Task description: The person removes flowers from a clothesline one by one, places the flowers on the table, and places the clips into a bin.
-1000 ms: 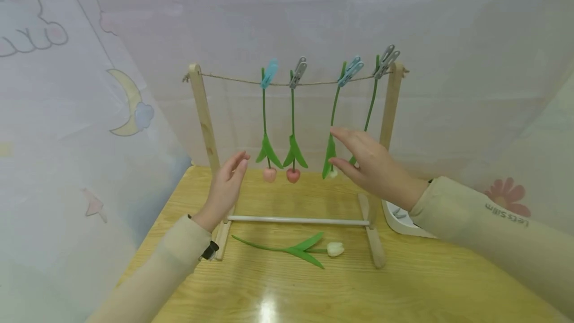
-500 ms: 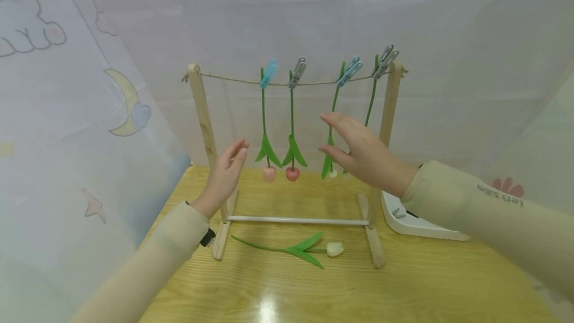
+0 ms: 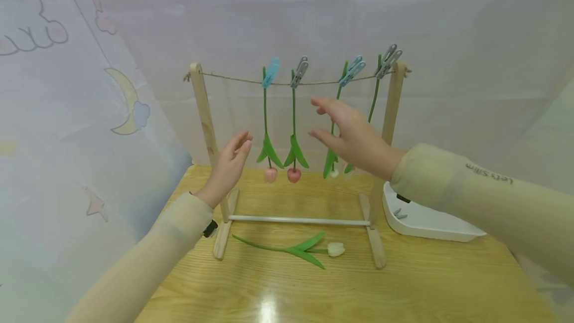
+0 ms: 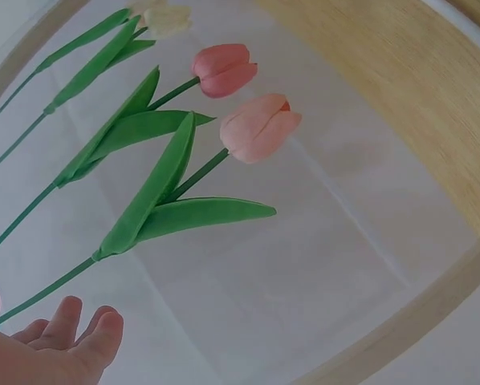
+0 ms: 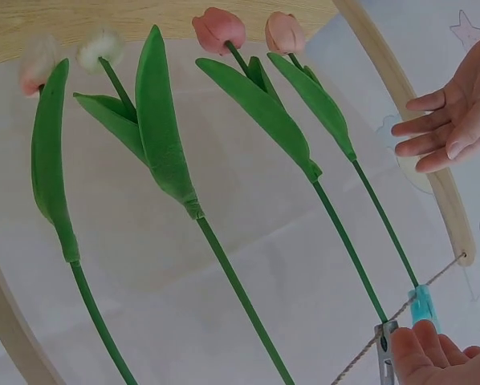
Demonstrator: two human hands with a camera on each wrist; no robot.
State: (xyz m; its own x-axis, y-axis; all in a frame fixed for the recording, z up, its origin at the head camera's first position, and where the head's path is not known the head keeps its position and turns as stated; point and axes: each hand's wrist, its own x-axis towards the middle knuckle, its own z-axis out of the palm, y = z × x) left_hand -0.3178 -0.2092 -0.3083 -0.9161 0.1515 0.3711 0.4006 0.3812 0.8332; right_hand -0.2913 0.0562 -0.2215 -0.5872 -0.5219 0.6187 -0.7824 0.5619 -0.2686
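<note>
Several artificial tulips hang head down from a twine line (image 3: 242, 80), each stem clipped by a clothespin. From the left come a light pink tulip (image 3: 270, 175), a darker pink tulip (image 3: 294, 175) and a white tulip (image 3: 334, 174). Beyond them a pale tulip (image 5: 41, 70) is partly hidden behind my right hand in the head view. That right hand (image 3: 356, 131), fingers loosely spread, holds nothing in front of the white tulip's stem. My left hand (image 3: 227, 166) hovers left of the light pink tulip, fingers relaxed and holding nothing. Another white tulip (image 3: 336, 249) lies on the table.
The twine runs between two wooden posts (image 3: 204, 113) on flat feet, joined below by a white rod (image 3: 296, 220). At the right a white tray (image 3: 430, 223) with a grey clothespin (image 3: 400, 214) sits partly under my right forearm. A printed sheet (image 3: 448, 64) hangs behind.
My right hand has moved up and left, away from the white tulip's head, uncovering more of the tray. My left hand has risen slightly. The hanging tulips stay in place.
</note>
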